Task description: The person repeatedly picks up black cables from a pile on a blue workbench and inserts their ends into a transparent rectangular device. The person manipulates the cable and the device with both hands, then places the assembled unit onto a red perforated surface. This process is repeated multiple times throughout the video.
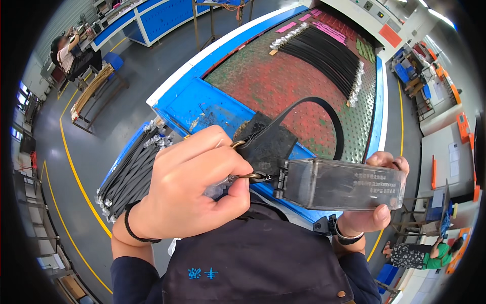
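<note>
My left hand (195,185) is closed in front of me, thumb and forefinger pinching a brass-coloured metal clasp (257,177). A black strap (331,114) runs from the metal fitting beside this hand, arches up to the right and passes down behind a box. That smoky see-through plastic box (344,185), long and flat with pale print, lies level in my right hand (372,218), whose fingers wrap its right end. Its dark hinged left end meets the clasp tip; whether they touch I cannot tell. Clear plastic film shows under my left fingers.
A blue-edged conveyor (172,109) stands ahead, bearing a row of black straps (319,58) with wrapped ends and pink strips (329,31). More black straps (134,167) fill a blue tray at left. One person (71,53) sits far left; another (425,253) is at right.
</note>
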Demonstrator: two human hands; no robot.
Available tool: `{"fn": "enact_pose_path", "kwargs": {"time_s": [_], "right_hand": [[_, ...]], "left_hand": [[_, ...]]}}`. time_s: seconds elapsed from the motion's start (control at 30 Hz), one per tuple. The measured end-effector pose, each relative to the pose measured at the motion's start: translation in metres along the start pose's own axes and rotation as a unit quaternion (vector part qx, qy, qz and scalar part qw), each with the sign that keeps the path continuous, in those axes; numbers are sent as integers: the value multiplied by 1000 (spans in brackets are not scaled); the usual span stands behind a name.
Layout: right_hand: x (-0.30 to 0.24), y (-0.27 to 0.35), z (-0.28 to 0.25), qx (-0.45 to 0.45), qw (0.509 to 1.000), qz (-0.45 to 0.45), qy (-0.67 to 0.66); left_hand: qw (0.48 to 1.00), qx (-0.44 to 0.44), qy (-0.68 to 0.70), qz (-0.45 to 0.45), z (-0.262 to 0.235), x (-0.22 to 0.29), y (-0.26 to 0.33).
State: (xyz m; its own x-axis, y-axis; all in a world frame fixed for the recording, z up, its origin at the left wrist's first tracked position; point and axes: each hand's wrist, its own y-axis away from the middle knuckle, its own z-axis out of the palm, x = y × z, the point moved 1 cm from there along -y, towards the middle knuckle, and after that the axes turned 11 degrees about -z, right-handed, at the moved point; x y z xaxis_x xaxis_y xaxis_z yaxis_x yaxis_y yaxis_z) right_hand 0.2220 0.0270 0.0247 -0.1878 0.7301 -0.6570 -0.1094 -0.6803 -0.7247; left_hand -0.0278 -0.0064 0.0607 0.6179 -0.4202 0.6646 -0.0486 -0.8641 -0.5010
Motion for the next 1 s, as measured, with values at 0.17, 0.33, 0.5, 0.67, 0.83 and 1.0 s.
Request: {"fn": "enact_pose_path", "kwargs": {"time_s": [0.17,0.33,0.5,0.67,0.83,1.0], "right_hand": [[-3,-5,-4,103,993,62,6],[1,-6,4,48,995,72,-52],[5,-9,9,31,998,55,-21],[9,-9,-6,24,996,65,-56],[9,-10,-32,50,966,32,-253],[16,-10,-59,125,946,-1,-300]], "left_hand": [[996,26,-29,78,0,-1,-2],[992,32,-83,91,3,3,2],[984,38,-96,144,4,3,2],[978,41,-88,183,2,-1,0],[991,50,-87,94,4,-7,6],[998,49,-42,-1,4,-48,6]]}}
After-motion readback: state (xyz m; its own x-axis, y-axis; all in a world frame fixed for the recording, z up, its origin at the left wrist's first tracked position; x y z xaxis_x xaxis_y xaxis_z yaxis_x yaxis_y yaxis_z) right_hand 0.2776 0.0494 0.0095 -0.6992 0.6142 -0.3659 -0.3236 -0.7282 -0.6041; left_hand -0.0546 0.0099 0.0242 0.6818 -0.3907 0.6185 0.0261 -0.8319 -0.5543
